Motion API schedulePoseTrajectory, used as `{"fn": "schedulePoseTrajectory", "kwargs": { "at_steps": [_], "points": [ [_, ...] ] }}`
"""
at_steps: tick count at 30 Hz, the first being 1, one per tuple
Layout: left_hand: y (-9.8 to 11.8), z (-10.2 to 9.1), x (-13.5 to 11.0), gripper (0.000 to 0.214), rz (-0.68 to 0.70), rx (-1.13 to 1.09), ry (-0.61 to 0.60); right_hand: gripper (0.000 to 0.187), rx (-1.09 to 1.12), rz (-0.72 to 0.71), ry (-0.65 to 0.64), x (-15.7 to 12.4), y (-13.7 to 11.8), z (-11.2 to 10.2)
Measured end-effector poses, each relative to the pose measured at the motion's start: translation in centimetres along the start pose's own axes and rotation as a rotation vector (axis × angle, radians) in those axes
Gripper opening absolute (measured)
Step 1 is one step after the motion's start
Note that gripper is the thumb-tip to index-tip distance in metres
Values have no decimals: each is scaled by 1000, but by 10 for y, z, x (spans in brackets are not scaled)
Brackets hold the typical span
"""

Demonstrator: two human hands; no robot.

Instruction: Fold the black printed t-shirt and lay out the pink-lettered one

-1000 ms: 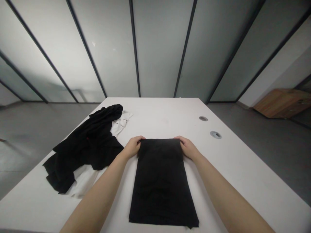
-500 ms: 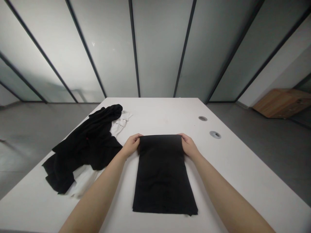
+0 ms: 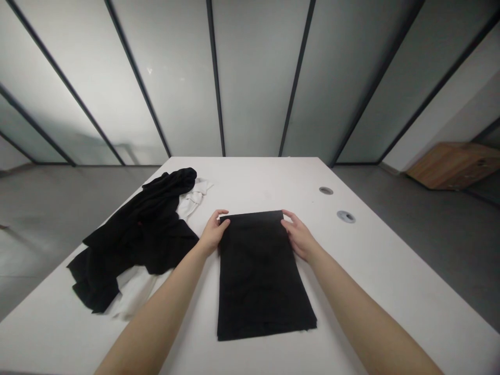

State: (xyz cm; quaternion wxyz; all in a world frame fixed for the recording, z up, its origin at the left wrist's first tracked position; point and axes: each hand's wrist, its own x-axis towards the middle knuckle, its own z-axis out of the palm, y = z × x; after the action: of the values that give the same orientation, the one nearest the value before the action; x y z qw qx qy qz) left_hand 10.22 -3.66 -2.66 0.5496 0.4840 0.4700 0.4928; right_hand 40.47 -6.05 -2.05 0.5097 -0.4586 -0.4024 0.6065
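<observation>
A black folded garment (image 3: 261,276) lies in front of me as a flat, roughly rectangular panel, a little wider at its near end. Its exact kind cannot be told from this fold. My left hand (image 3: 213,232) pinches the far left corner, thumb on top. At the far right corner my right hand (image 3: 299,235) grips the cloth between thumb and fingers. The far edge looks slightly raised, and the near edge shows several layers close together.
A loose heap of black clothing (image 3: 144,224) lies on the left of the white table (image 3: 371,291), with white cloth (image 3: 135,289) under it. Two round cable grommets (image 3: 346,216) sit at the right. Beyond stand frosted glass panels (image 3: 258,78) and a wooden cabinet (image 3: 453,165).
Both hands have shifted slightly left and away from me with the garment's far edge, which now tilts up toward the right. The near edge has turned a little. The heap is unchanged.
</observation>
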Motion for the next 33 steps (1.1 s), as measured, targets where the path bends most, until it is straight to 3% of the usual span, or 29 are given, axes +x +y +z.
{"fn": "schedulePoseTrajectory", "kwargs": {
  "at_steps": [3, 6, 9, 12, 14, 16, 18, 20, 22, 24, 26, 29, 31, 33],
  "points": [
    [-3, -2, 4, 57, 7, -32, 86, 35, 38, 245, -222, -5, -5, -9],
    [-6, -7, 9, 56, 20, -27, 175, 41, -58, 500, -517, -15, -11, -20],
    [-8, -16, 15, 55, 20, -19, 266, 43, -148, 556, -650, -18, -12, -20],
    [-7, -26, 20, 43, 84, 126, 357, 29, -121, 430, -456, -10, -10, -14],
    [-4, -31, 20, 35, 234, 366, 401, 25, -9, 336, -282, -2, -9, -12],
    [1, -32, 17, 31, 419, 635, 381, 32, 63, 332, -211, 3, -10, -17],
    [6, -27, 11, 30, 550, 826, 246, 42, 27, 407, -269, 2, -15, -27],
    [8, -19, 4, 30, 597, 926, -2, 45, -72, 474, -373, -4, -19, -37],
    [8, -11, -2, 30, 574, 988, -240, 43, -183, 539, -481, -12, -23, -42],
    [6, -6, -4, 31, 520, 1030, -343, 39, -266, 582, -537, -17, -23, -41],
    [3, -4, -4, 30, 474, 1047, -315, 34, -262, 560, -509, -16, -19, -33],
    [-4, -4, -1, 30, 433, 1064, -186, 30, -55, 361, -305, -8, -10, -13],
    [-7, -2, -2, 31, 407, 1099, -91, 37, 79, 258, -207, -3, -3, 2],
    [-6, 3, -5, 34, 388, 1138, -19, 45, 115, 258, -206, -2, 2, 14]
  ]
}}
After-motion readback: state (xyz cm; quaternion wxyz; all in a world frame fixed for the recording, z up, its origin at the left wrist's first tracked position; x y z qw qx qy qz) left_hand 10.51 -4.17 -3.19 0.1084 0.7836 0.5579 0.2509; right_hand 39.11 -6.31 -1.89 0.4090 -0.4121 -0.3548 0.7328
